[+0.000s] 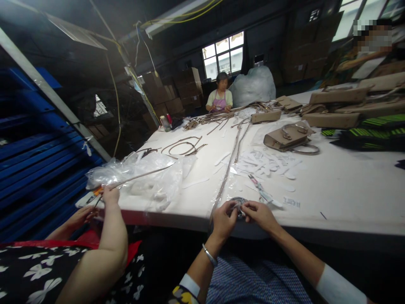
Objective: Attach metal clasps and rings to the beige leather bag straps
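Observation:
My left hand (223,219) and my right hand (260,213) meet at the near edge of the white table (341,185). Both pinch a small round grey piece (238,204) between fingers and thumbs. A long tan strap (229,164) runs from that spot away across the table. Scissors with a pink handle (261,191) lie just beyond my right hand. My left wrist wears a silver bangle.
A co-worker on my left, in a black floral dress, holds a thin strap (139,176) over clear plastic bags (148,177). White paper cut-outs (268,162), tan handbags (289,137) and straps lie further out. Another person sits at the far end. Blue racks stand left.

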A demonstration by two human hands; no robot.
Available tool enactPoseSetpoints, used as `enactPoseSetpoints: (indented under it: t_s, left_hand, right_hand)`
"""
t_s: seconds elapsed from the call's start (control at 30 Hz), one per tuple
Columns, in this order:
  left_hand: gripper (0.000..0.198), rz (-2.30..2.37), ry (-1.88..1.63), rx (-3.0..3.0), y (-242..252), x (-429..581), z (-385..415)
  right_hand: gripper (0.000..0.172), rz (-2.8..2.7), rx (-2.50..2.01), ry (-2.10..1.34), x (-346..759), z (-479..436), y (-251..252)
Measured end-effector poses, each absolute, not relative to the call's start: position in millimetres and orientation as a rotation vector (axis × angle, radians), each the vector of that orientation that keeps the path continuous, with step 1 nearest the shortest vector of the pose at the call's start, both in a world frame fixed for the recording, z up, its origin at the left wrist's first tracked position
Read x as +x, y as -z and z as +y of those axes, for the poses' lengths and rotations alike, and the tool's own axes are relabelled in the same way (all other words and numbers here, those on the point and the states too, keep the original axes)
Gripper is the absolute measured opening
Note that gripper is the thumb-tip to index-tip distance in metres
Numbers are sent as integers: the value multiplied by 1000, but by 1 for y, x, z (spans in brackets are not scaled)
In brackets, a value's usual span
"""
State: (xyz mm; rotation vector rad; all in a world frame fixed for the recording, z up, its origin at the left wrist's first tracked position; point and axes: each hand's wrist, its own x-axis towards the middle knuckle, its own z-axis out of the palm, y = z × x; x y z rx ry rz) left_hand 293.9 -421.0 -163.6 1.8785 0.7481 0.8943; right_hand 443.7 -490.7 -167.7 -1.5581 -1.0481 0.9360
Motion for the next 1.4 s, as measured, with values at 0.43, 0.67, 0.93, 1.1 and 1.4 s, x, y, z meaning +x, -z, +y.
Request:
enactPoseSetpoints:
  t_s: [0.43, 0.67, 0.93, 1.1, 1.4]
  left_hand:
    - [28, 890, -836, 1934, 157, 298, -418]
    - [25, 868, -757, 1975, 153, 303, -406]
    - [26, 911, -804, 1860, 157, 313, -402]
    - [35, 976, -833, 1721, 164, 318, -394]
    - [41, 803, -837, 1664, 153, 305, -392]
  right_hand:
    - [39, -970, -1401, -939, 440, -486, 171]
    - [22, -1352, -1703, -498, 450, -483, 160]
    - [20, -1925, -1532, -8, 465, -486, 156]
    - [24, -2036, -1505, -46, 473, -501, 168]
    - [42, -2028, -1664, 47, 466, -505, 169]
